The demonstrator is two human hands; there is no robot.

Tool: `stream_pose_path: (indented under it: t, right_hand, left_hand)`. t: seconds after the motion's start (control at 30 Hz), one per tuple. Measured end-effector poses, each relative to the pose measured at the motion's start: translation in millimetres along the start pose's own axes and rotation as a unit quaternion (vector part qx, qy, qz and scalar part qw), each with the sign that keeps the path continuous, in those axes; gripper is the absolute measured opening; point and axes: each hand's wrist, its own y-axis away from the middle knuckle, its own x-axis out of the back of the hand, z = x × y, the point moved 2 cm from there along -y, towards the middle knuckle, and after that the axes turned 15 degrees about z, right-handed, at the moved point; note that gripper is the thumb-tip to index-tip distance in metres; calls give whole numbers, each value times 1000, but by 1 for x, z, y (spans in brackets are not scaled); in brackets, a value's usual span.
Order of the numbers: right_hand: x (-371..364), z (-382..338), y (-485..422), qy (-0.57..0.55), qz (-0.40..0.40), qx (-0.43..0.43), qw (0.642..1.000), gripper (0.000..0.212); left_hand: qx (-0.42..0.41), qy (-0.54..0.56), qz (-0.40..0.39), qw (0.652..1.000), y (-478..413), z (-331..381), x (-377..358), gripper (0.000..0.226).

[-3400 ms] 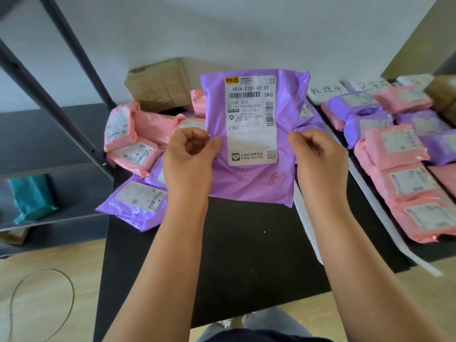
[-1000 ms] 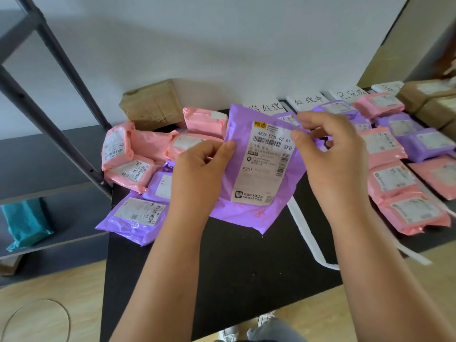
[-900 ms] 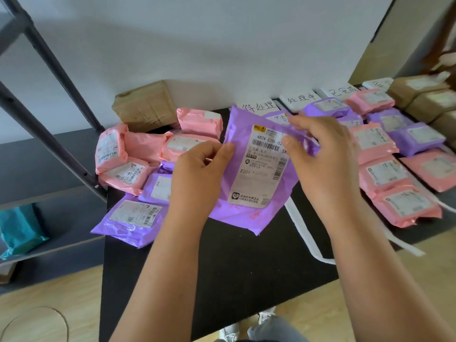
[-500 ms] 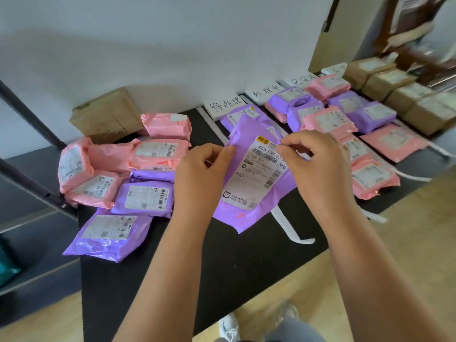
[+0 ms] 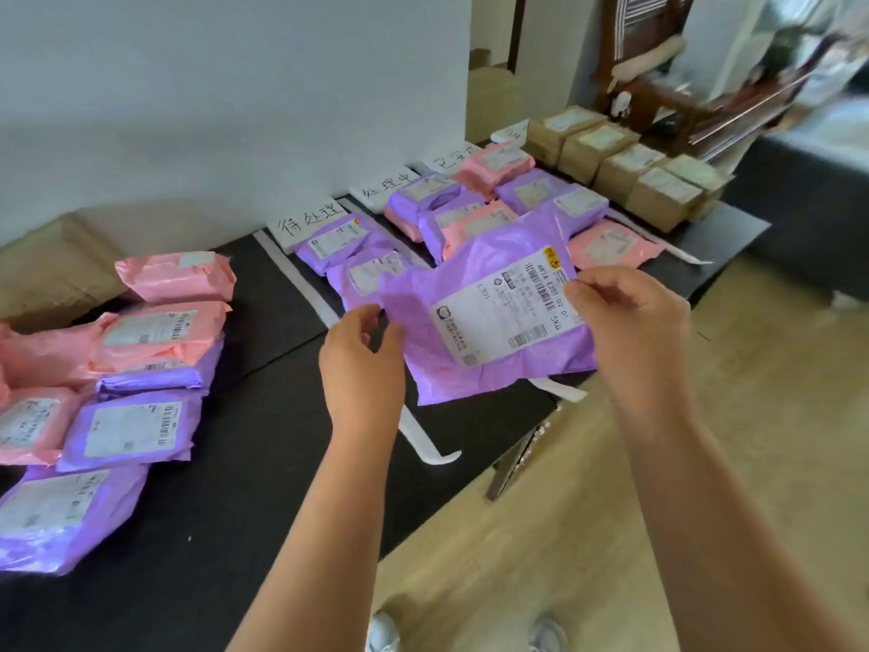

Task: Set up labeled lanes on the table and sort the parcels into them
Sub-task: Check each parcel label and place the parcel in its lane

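Now mid-sort: left hand (image 5: 362, 369) and right hand (image 5: 630, 331) each pinch purple parcel (image 5: 470, 275) edge; next probably match lane cards (image 5: 305, 221) beyond hands, lower flat.

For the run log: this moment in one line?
purple parcel: held above table; left hand: pinches left edge; right hand: pinches right edge

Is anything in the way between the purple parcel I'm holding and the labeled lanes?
Nothing visible. The left hand and right hand hold the purple parcel above the lanes; only sorted parcels lie beneath, with bare table nearer you.
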Motion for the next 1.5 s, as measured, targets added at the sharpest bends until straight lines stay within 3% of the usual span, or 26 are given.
stream_pose_path:
  t: [0.1, 0.2, 0.47, 0.63, 0.9, 1.17, 1.5]
  right_hand:
    - [44, 20, -32, -19, 26, -42, 999, 18]
    - [82, 38, -58, -16, 40, -59, 997, 14]
    - [156, 83, -117, 24, 64, -66, 995, 7]
    - [170, 106, -149, 36, 71, -68, 995, 6]
    - [164, 155, -229, 90, 72, -102, 988, 6]
    - [114, 187, -337, 137, 27, -154, 978, 6]
    - [47, 213, -425, 165, -51, -151, 973, 9]
  left_hand:
    - [32, -20, -37, 999, 33, 13, -40, 38]
    - [28, -13, -82, 996, 67, 31, -78, 32]
    - [26, 3, -71, 997, 132, 67, -151, 14]
    - [6, -17, -69, 997, 137, 83, -184, 18]
    - [-4, -22, -79, 997, 121, 107, -281, 8]
    - [-15, -54, -107, 993, 71, 133, -384, 7]
    - [13, -48, -67, 997, 17, 159, -460, 11]
